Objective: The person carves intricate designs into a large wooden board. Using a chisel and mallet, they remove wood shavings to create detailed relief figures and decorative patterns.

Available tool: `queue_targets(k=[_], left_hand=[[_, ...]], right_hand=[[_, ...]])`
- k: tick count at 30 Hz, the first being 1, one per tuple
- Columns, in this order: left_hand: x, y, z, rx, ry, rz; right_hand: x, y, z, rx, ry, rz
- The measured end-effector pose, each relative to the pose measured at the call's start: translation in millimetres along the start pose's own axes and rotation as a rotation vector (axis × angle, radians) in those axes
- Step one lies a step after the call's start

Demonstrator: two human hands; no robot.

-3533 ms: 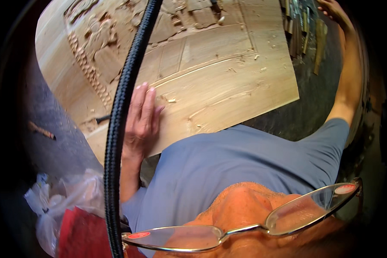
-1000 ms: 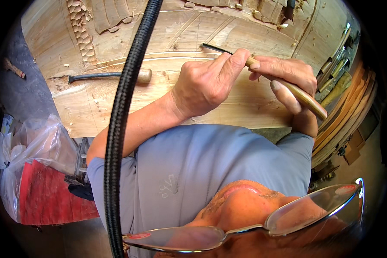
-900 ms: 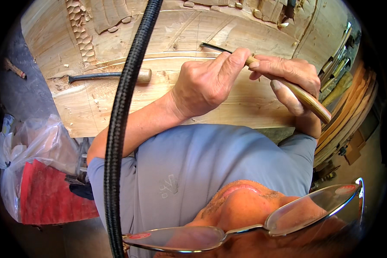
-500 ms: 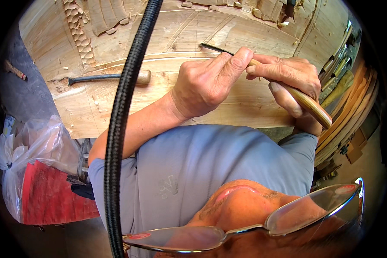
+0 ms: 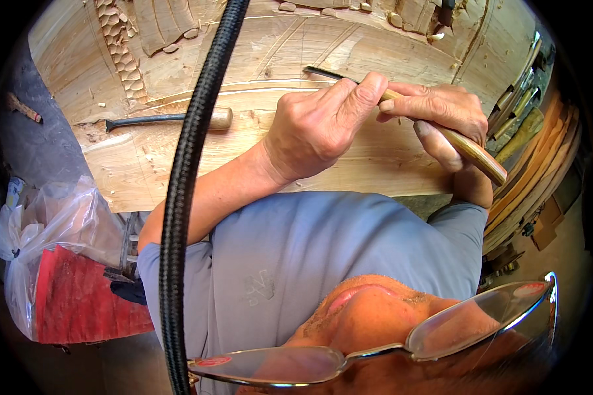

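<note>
A carving chisel (image 5: pixel 471 153) with a wooden handle and a thin dark blade lies slantwise across both my hands. My left hand (image 5: pixel 319 128) is closed round its front part, thumb pressed along the top. Behind it, my right hand (image 5: pixel 445 115) grips the handle, whose butt end sticks out toward the lower right. The blade tip points far left, at the pale wooden board (image 5: pixel 369 178), close to a carved line. Whether the edge is in the wood I cannot tell. A second chisel (image 5: pixel 158 120) with a dark shaft and wooden handle rests on the board to the left.
Scalloped carving cuts (image 5: pixel 122 49) and raised carved parts run along the board's far side, with wood chips about. A black braided cable (image 5: pixel 190 145) crosses the view. Several tools (image 5: pixel 524 112) lie at the right. A clear plastic bag (image 5: pixel 66 217) and a red object (image 5: pixel 79 299) are at left.
The chisel has shifted very slightly leftward, with its tip and butt end both a little further left. My hands keep the same hold, and the second chisel has stayed in place.
</note>
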State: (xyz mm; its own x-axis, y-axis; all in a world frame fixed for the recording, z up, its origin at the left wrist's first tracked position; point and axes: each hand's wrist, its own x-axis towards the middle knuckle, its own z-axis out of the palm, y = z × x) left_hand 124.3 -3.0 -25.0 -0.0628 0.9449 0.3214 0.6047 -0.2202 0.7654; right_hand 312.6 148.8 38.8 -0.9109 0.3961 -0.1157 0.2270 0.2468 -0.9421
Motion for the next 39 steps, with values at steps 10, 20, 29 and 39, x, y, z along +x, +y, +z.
queue_targets(k=[10, 20, 29, 39], left_hand=[[-1.4, -6.1, 6.0, 0.056, 0.032, 0.047], [-6.1, -8.5, 10.1, 0.026, 0.111, 0.129], [-4.6, -2.6, 0.3, -0.021, -0.007, 0.066], [-5.2, -2.2, -0.8, -0.019, -0.006, 0.044]], right_hand=[[0.7, 18.1, -2.4, 0.005, -0.043, -0.091], [3.3, 4.5, 6.1, -0.121, 0.021, -0.192], [-3.1, -6.7, 12.4, -0.146, 0.098, -0.099], [0.8, -14.2, 12.1, -0.110, 0.074, -0.055]])
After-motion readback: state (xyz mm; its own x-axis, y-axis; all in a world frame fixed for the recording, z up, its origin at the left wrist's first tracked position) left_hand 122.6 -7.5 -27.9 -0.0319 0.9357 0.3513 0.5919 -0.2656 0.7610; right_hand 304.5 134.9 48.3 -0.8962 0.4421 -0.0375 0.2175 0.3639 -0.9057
